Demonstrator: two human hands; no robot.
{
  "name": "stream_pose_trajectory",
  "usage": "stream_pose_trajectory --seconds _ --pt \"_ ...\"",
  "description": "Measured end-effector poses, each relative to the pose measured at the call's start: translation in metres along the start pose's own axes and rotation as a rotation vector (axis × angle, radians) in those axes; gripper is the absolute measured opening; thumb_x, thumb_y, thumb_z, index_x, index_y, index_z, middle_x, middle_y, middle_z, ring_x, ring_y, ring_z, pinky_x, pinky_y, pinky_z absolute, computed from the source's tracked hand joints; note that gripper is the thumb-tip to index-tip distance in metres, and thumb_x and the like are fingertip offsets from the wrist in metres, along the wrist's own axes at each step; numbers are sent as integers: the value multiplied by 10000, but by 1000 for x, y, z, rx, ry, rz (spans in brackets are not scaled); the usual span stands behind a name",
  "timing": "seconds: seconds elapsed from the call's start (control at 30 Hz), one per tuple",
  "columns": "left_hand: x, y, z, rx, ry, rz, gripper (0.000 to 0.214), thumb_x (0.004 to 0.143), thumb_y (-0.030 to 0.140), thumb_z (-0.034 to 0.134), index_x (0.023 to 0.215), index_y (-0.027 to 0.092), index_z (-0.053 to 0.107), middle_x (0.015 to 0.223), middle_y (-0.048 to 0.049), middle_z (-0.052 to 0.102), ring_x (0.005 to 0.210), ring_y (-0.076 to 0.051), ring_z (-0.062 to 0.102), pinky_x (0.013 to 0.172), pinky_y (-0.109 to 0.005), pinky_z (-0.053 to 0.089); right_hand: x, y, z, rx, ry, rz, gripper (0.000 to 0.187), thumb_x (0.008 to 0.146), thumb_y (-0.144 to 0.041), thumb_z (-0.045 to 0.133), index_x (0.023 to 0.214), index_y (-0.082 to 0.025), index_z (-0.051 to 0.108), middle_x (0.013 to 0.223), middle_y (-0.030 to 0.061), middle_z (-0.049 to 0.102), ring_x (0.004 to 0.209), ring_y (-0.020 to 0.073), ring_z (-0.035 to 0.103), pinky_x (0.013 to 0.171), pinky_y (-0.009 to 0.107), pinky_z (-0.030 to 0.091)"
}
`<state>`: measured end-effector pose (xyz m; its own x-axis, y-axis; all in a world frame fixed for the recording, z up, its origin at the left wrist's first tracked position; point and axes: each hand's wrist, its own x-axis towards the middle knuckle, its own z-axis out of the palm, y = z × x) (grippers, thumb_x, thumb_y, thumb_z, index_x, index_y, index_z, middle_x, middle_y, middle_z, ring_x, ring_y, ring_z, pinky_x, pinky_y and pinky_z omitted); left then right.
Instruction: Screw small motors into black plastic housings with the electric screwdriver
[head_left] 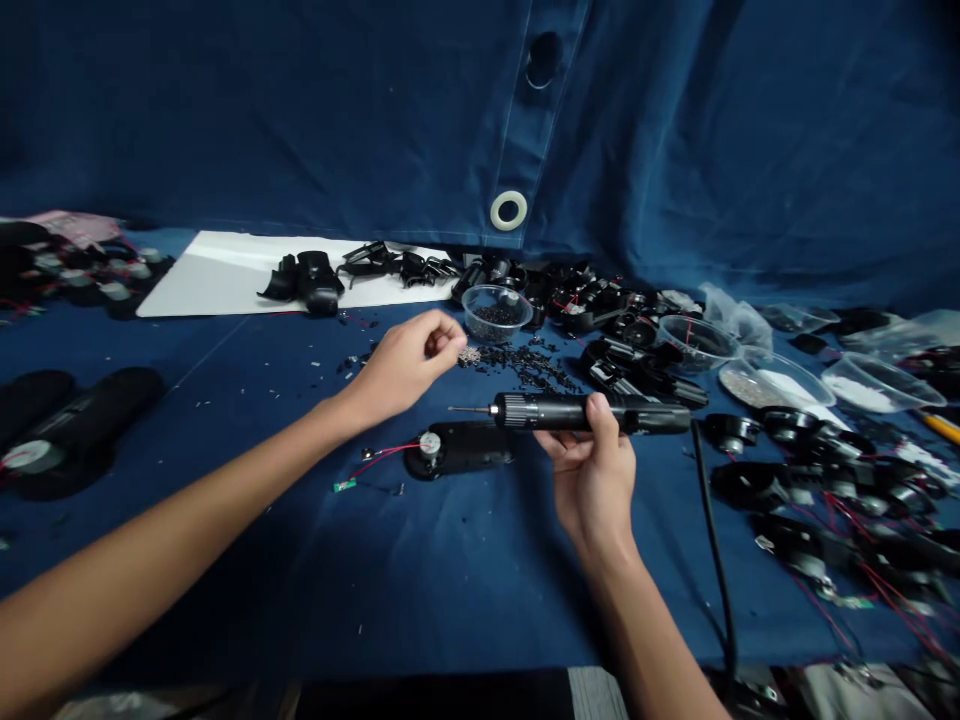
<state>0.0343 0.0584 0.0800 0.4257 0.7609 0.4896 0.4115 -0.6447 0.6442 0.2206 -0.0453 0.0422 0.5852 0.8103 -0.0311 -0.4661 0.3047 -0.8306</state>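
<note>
My right hand (596,470) is wrapped round a black electric screwdriver (585,412), held level with its bit pointing left and a cord trailing from its rear. My left hand (409,362) is pinched closed at the edge of a small heap of silvery screws (470,355); whatever its fingertips hold is too small to make out. Beneath the screwdriver lies a black oblong casing (472,448), partly hidden, with a round motor-like part (430,446) at its left end. Red wires run from that part to a small green circuit board (345,485).
Dark small parts (529,365) are scattered before a clear plastic bowl (496,312). Black shells (319,283) rest on a white board (195,285) behind. More clear tubs (697,342) and wired black parts (862,540) crowd the right. Oblong casings (97,425) lie left; a blue curtain (300,120) hangs behind.
</note>
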Motion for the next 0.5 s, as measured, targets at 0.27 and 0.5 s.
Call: stream_pose_trajectory --seconds 0.27,0.5 --pt "-78 -8 -2 -146 41 -190 145 885 318 534 920 196 603 872 -4 648 784 -121 612 751 -266 471 0 11 0 -45 -43 49 293 729 -407 702 818 -174 547 685 -19 607 640 120 627 634 281 571" --pt "-79 -11 0 -275 -20 -208 133 867 318 568 880 198 626 869 9 655 805 -115 603 739 -246 467 -2 16 -1 -70 -44 44 271 745 -394 692 819 -167 563 711 -15 616 675 118 635 667 287 574"
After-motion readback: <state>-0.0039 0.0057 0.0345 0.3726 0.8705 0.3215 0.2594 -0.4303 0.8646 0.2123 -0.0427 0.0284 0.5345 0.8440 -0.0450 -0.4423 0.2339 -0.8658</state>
